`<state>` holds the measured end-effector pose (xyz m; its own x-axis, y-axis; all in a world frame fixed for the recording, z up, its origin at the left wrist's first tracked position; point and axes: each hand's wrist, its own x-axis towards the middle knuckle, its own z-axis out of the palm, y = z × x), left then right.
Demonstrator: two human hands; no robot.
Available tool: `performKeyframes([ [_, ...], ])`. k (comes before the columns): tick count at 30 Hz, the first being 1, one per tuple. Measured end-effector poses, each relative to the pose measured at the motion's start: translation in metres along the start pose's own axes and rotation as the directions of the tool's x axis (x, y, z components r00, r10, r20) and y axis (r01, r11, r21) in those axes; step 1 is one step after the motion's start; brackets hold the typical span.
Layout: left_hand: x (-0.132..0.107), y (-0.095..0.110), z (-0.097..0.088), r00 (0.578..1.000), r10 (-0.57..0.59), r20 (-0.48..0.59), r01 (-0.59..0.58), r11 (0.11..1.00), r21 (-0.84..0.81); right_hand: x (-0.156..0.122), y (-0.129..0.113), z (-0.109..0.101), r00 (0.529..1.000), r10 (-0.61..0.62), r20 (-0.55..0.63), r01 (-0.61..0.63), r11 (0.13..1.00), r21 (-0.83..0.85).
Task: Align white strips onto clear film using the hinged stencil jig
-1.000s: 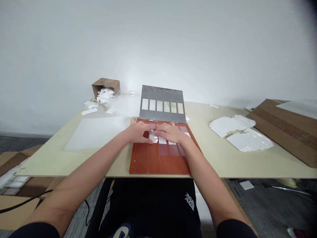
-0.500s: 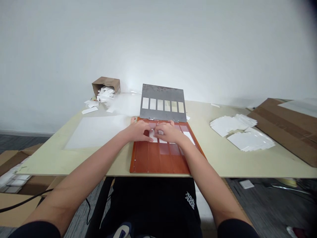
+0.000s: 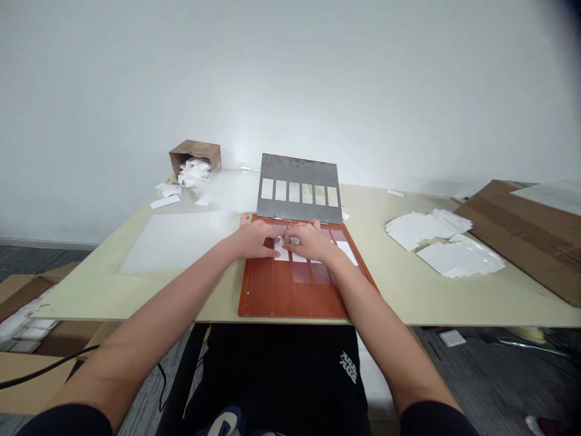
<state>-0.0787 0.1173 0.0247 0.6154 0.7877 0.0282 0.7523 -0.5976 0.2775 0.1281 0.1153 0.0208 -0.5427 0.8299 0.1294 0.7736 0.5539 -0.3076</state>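
Note:
An orange-brown board (image 3: pixel 272 290) with shallow lengthwise channels lies before me, a hinged grey metal plate (image 3: pixel 299 169) standing raised at its far edge; the plate has a row of rectangular windows. At the board's left-middle channel, my left hand (image 3: pixel 255 240) holds the edge of a small white card (image 3: pixel 282 255) between curled fingers and thumb. Close against it, my right hand (image 3: pixel 308 241) has its fingers bent and pinched on the same card, partly hiding it. Another white card (image 3: pixel 347 251) lies flat to the right, and clear film covers part of the channels.
A translucent white sheet (image 3: pixel 172 242) lies on the table (image 3: pixel 399 290) to the left. Behind it, a small cardboard box (image 3: pixel 195 147) spills white cards. Fanned stacks of white cards (image 3: pixel 422 229) and a large cardboard box (image 3: pixel 526 230) are at the right.
Both hands stay at the same card, with only slight finger movement. My left thumb has shifted a little to the left.

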Motion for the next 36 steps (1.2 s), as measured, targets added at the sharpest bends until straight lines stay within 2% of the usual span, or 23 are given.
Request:
performKeyframes([
  [15, -0.001, 0.000, 0.004, 1.000, 0.002, -0.010, -0.002, 1.000, 0.001, 0.002, 0.003, 0.002, 0.998, 0.051, -0.020, -0.050, 0.998, 0.043],
  [23, -0.005, 0.009, 0.003, 0.995, -0.091, -0.044, 0.092, 0.996, 0.023, 0.000, 0.004, 0.001, 0.997, 0.061, -0.036, -0.059, 0.997, 0.053],
  [26, -0.011, 0.022, 0.002, 0.987, -0.122, -0.106, 0.130, 0.989, 0.073, 0.001, 0.005, 0.002, 0.998, 0.062, -0.029, -0.061, 0.998, 0.036],
  [29, -0.022, 0.046, 0.004, 0.978, -0.121, -0.168, 0.146, 0.978, 0.147, 0.002, 0.006, 0.002, 0.998, 0.064, -0.020, -0.064, 0.998, 0.019],
  [30, -0.026, 0.055, 0.006, 0.981, -0.098, -0.169, 0.128, 0.976, 0.178, 0.002, 0.006, 0.002, 0.998, 0.063, -0.016, -0.063, 0.998, 0.013],
  [32, -0.034, 0.073, 0.013, 0.996, -0.002, -0.090, 0.028, 0.959, 0.281, 0.002, 0.006, 0.002, 0.998, 0.060, -0.010, -0.060, 0.998, 0.004],
  [34, -0.040, 0.089, 0.023, 0.997, -0.007, -0.077, 0.028, 0.958, 0.287, 0.002, 0.005, 0.002, 0.998, 0.060, -0.005, -0.060, 0.998, -0.005],
  [36, -0.044, 0.100, 0.033, 0.993, -0.031, -0.118, 0.065, 0.954, 0.293, 0.002, 0.004, 0.001, 0.998, 0.057, 0.002, -0.057, 0.998, -0.013],
])
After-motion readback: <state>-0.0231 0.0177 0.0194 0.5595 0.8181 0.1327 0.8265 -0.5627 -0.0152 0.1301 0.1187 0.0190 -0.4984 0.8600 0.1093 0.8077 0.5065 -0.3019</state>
